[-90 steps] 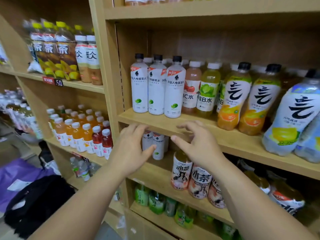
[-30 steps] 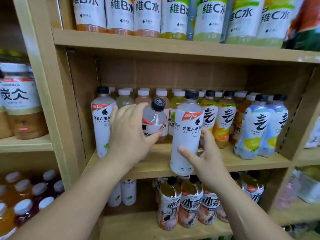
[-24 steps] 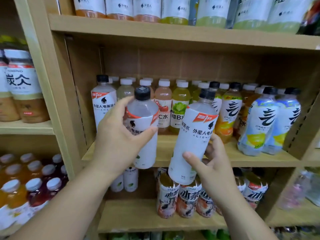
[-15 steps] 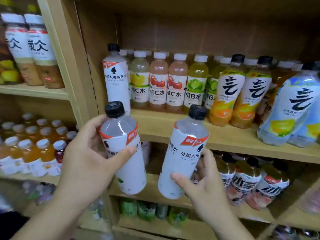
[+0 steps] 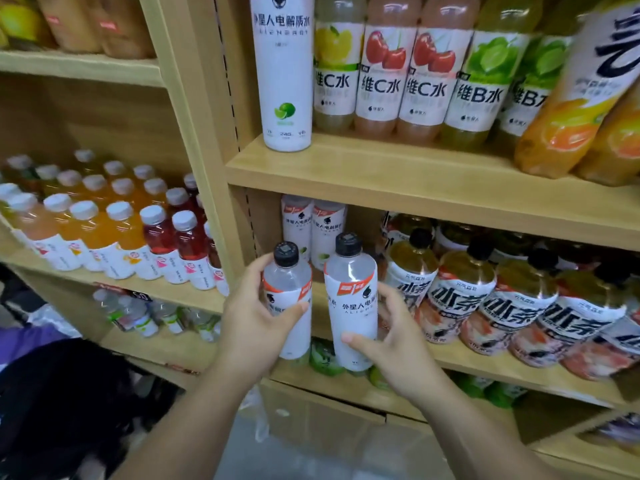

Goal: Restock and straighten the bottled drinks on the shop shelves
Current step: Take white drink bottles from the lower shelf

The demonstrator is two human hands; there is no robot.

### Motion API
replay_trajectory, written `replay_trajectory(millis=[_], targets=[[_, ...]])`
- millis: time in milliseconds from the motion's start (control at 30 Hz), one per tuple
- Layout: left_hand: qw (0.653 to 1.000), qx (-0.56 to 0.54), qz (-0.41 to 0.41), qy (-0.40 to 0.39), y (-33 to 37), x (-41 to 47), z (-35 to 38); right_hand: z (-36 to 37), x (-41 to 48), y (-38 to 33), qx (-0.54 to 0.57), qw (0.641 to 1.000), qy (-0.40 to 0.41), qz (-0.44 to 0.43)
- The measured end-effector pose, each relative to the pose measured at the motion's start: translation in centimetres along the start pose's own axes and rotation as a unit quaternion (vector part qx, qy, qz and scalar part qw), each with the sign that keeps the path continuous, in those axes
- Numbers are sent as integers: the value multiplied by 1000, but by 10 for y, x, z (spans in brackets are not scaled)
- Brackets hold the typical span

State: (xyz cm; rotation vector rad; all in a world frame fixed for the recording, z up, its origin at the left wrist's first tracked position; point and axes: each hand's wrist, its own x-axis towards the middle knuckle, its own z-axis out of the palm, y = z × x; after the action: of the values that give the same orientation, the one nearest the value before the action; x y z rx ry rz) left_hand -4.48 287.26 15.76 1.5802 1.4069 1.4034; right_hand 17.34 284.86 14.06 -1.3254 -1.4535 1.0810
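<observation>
I hold two white-labelled, black-capped electrolyte water bottles upright in front of the lower shelf (image 5: 491,367). My left hand (image 5: 254,318) grips the left bottle (image 5: 289,289) round its middle. My right hand (image 5: 393,339) grips the right bottle (image 5: 351,296) near its lower half. Two more of the same bottles (image 5: 313,226) stand deep at the back of that shelf, behind the ones I hold. One tall bottle of the same drink (image 5: 284,67) stands on the shelf above.
Tea bottles with black caps (image 5: 464,292) fill the lower shelf to the right. Vitamin drinks (image 5: 398,74) line the upper shelf. Small juice bottles (image 5: 114,223) fill the left bay behind a wooden upright (image 5: 204,140). A dark bag (image 5: 59,396) lies on the floor at lower left.
Both hands took a white bottle each off the upper shelf and carried them down to the front of the lower shelf. My view dropped with them.
</observation>
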Motion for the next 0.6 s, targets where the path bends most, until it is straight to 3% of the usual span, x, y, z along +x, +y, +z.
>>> replay_trajectory(millis=[267, 467, 600], targets=[[999, -10, 21, -34, -60, 68, 23, 46, 76, 43, -1, 994, 108, 22], [996, 35, 64, -48, -88, 100, 35, 52, 107, 60, -19, 990, 135, 38], [997, -5, 62, -50, -96, 94, 40, 56, 114, 68, -32, 989, 146, 24]])
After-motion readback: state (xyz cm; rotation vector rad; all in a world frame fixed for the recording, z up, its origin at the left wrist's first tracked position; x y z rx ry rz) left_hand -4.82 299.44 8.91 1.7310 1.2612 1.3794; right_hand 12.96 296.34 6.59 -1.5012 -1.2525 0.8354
